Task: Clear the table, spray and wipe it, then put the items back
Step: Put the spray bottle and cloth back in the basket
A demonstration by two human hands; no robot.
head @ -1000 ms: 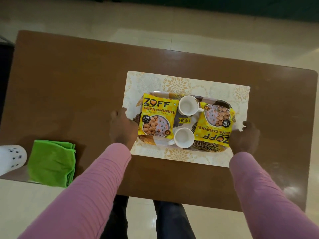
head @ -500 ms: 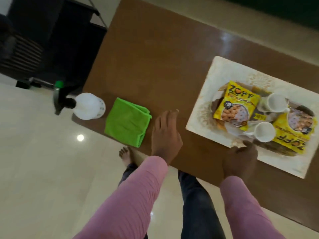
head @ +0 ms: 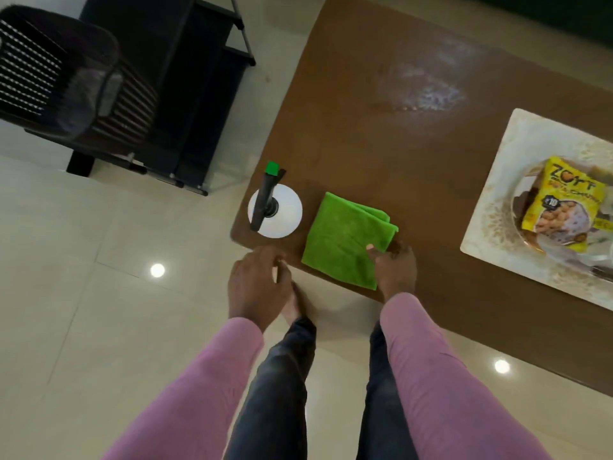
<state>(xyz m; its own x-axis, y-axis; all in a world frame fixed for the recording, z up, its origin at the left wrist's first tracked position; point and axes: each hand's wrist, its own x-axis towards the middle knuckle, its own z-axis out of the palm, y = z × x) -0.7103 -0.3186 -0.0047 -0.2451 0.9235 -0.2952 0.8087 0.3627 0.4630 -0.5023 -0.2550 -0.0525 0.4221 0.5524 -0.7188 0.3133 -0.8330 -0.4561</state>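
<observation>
A folded green cloth [head: 341, 237] lies near the front left corner of the brown table [head: 398, 144]. My right hand [head: 396, 272] pinches the cloth's near right corner, thumb on top and fingers at its edge. A white spray bottle [head: 280, 212] with a black trigger and green nozzle stands upright just left of the cloth. Just off the table's corner, below the bottle, my left hand [head: 258, 283] hovers with loosely curled fingers and nothing in it. At the right edge of the view, a patterned placemat [head: 491, 210] carries a tray with a yellow snack packet [head: 560, 207].
A dark slatted chair [head: 66, 78] and a black metal rack [head: 199, 94] stand on the tiled floor left of the table. A wet or shiny patch [head: 424, 91] shows on the tabletop behind the cloth. My legs are below the table's front edge.
Both hands left the tray and moved left. My right hand has taken hold of the green cloth's corner; my left hand has swung out past the table corner. The view has turned left.
</observation>
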